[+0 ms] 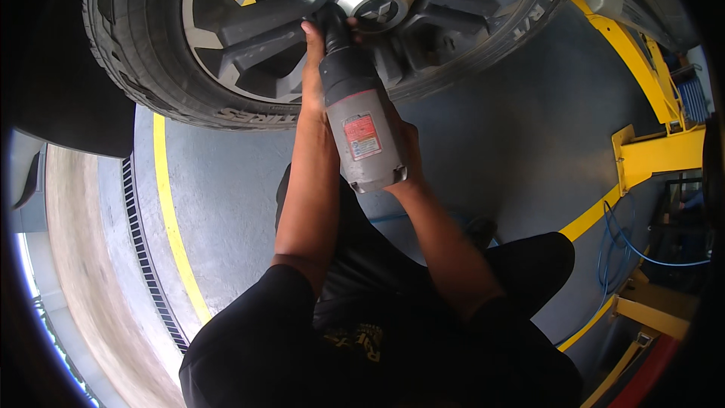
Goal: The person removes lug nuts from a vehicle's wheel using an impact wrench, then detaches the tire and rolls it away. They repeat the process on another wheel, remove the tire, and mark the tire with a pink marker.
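- Impact wrench [359,117]: held up at the wheel [260,45], its nose pointing away from the person and the dark socket [330,23] meeting the wheel's face just left of the centre cap [377,12].
- Left hand [313,68]: wrapped around the front end of the wrench, thumb on the left side and fingertips on the right, supporting it close to the socket.
- Right hand [408,147]: behind the wrench body, near its rear end; the fingers are hidden, so I cannot tell how they close.
- Done, as far as it shows: the wheel is in place, seemingly raised off the floor [234,174], and the socket looks lined up with a fastener recess, though its actual seating is covered.
- Left: the work at this recess appears under way rather than finished. Other recesses show by the cap, but whether their fasteners are tight or loose cannot be judged, nor which way the wrench turns.
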`<state>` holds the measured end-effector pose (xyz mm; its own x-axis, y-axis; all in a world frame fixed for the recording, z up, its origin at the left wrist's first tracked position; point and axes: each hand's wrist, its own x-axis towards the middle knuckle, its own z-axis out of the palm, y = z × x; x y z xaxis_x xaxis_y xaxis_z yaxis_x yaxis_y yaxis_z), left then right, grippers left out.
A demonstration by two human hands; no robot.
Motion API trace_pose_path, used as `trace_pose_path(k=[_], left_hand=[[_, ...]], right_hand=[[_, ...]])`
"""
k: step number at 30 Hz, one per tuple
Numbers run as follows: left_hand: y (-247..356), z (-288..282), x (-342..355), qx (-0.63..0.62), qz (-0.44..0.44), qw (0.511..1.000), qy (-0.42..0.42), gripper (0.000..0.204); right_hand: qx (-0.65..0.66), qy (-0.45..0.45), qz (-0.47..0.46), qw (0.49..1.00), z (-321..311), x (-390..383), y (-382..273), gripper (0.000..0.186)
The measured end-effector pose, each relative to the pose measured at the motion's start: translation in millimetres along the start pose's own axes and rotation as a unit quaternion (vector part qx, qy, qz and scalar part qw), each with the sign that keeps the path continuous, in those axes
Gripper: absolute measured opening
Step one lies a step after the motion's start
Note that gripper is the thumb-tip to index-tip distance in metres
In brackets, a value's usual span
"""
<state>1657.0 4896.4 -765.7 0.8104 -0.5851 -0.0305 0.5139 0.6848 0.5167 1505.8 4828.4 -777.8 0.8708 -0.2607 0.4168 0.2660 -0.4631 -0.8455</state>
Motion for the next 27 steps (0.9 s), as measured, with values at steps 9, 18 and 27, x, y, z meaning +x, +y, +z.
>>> trace_pose_path(k=[9, 18, 27], left_hand=[[-3.4, -6.4, 5.4, -0.043, -0.005, 0.998, -0.041, 0.071], [-2.7, -5.9, 10.2, -0.056, -0.026, 0.998, -0.006, 0.063], [-9.0, 13.0, 7.8, -0.055, 0.033, 0.992, 0.105, 0.036]], right_hand=[[0.012, 0.001, 0.011, 1.0, -3.1, -2.3, -2.3, 0.049], [-0.029, -0.031, 0.096, 0.994, -20.3, -31.4, 11.0, 0.049], [-0.111, -0.069, 0.015, 0.991, -79.1, -23.7, -56.0, 0.017]])
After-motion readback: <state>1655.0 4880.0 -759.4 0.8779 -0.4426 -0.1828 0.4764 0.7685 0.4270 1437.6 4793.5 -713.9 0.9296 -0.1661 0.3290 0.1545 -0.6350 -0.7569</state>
